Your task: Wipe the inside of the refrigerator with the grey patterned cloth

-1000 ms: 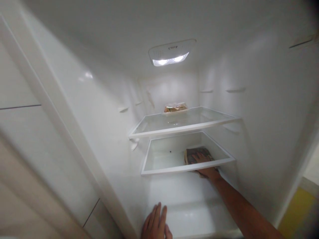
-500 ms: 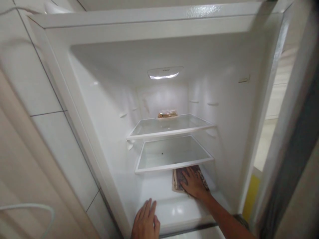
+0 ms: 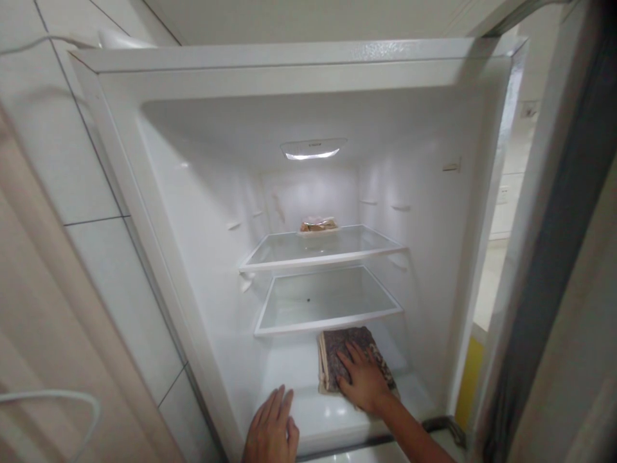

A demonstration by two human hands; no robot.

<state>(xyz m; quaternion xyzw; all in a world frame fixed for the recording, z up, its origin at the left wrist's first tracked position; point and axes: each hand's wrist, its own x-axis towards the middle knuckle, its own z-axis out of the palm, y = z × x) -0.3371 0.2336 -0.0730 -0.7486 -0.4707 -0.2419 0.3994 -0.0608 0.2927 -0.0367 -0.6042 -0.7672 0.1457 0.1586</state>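
Note:
My right hand (image 3: 364, 379) lies spread on a folded, dark patterned cloth (image 3: 344, 344) with beige edges. The cloth rests on the white floor (image 3: 289, 366) of a refrigerator, below the lower glass shelf. Near the front left of that floor is my left hand (image 3: 272, 427), its fingers stretched out and nothing held in them. Whether the left palm touches a surface cannot be seen.
Two glass shelves, an upper (image 3: 357, 239) and a lower one (image 3: 332, 296), span the refrigerator. A wrapped package (image 3: 318, 225) sits on the upper shelf. A lamp (image 3: 313, 151) glows above. The open door (image 3: 544, 289) stands at the right, a tiled wall (image 3: 116, 276) at the left.
My right hand and the cloth under it have come forward, toward the front edge, so more of the cloth shows. My left hand stays near the same spot. The view has shifted slightly.

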